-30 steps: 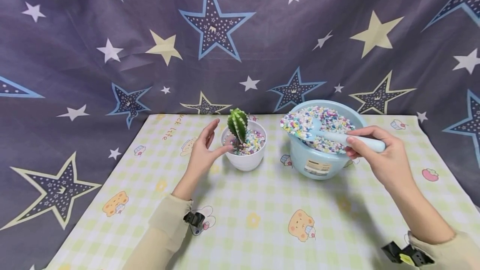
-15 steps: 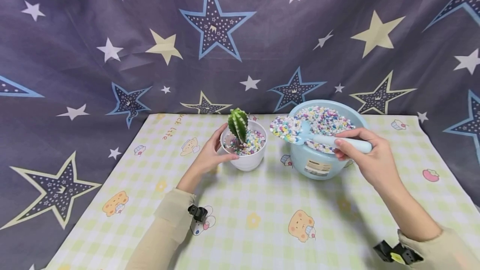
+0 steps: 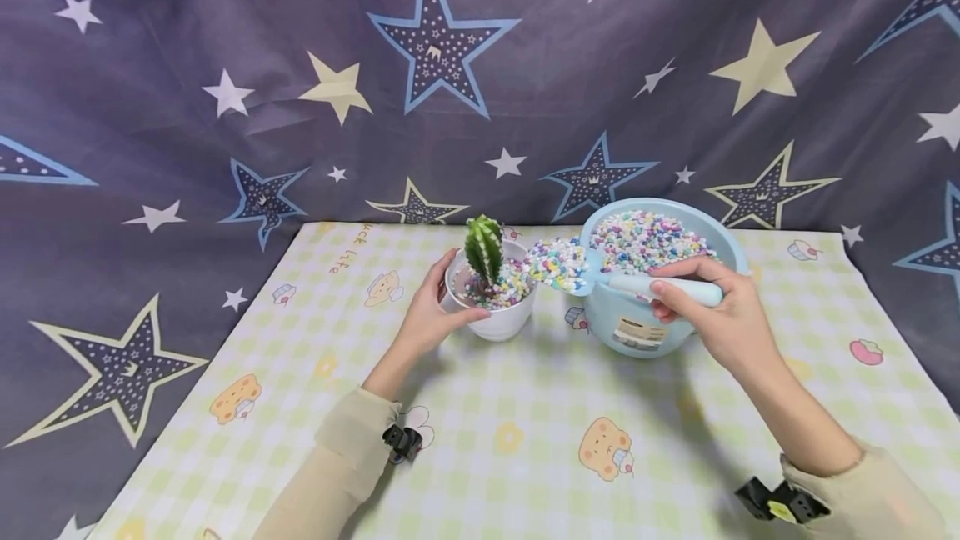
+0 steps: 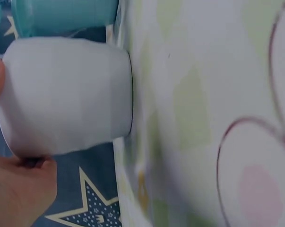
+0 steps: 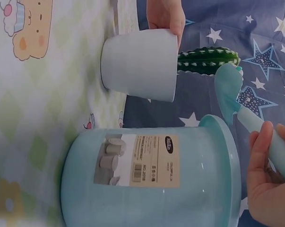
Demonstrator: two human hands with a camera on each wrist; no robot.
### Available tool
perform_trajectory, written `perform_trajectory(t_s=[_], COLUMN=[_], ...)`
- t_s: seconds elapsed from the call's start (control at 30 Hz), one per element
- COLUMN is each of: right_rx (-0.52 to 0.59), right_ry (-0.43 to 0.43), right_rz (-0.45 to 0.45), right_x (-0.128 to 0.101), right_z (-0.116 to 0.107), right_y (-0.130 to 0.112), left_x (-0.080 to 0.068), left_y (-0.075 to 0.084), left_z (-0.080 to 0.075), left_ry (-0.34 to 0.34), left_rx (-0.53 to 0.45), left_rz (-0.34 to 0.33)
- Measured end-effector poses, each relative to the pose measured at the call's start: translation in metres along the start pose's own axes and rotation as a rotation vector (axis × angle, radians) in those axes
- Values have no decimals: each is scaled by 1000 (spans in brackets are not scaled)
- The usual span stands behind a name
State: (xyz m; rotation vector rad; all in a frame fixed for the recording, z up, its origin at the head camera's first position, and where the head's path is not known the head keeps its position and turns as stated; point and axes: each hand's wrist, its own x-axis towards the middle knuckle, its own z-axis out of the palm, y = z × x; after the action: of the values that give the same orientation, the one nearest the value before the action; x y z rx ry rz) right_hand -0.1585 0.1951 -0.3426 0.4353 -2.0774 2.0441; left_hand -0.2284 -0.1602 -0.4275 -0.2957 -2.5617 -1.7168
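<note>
A green cactus (image 3: pixel 483 250) stands in a white flowerpot (image 3: pixel 501 326), with multicoloured pebbles (image 3: pixel 512 286) round its base. My left hand (image 3: pixel 435 311) grips the pot from the left, thumb along the front of the rim; the fingers behind it are partly hidden. In my right hand (image 3: pixel 716 307) is the handle of a light blue scoop (image 3: pixel 633 284), held between thumb and fingers. Colourful pebbles (image 3: pixel 557 263) heap its head, which reaches the pot's right rim in the head view. From the right wrist, the scoop's head (image 5: pixel 227 90) appears above the pot, near the cactus tip.
Right of the pot stands a light blue bucket (image 3: pixel 602 319) filled with similar pebbles (image 3: pixel 652 240); the scoop passes over its left rim. A green checked cloth (image 3: pixel 487 398) covers the table. Behind hangs a dark curtain (image 3: pixel 525 40) with stars.
The scoop has moved left, from over the bucket to the pot's rim, still loaded with pebbles. My left hand has closed in from beside the pot and taken hold of it.
</note>
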Motion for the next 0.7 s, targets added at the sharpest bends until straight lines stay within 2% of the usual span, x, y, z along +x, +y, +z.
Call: perform_trajectory(t_s=[0.53, 0.7], right_rx=[-113, -112], right_ry=[-36, -56], right_rz=[18, 26], right_x=[3, 3], right_z=[8, 10], right_y=[4, 4], left_x=[-19, -24], left_y=[13, 17], left_z=[21, 27], left_ry=[164, 210], left_rx=[104, 128], left_rz=[-22, -41])
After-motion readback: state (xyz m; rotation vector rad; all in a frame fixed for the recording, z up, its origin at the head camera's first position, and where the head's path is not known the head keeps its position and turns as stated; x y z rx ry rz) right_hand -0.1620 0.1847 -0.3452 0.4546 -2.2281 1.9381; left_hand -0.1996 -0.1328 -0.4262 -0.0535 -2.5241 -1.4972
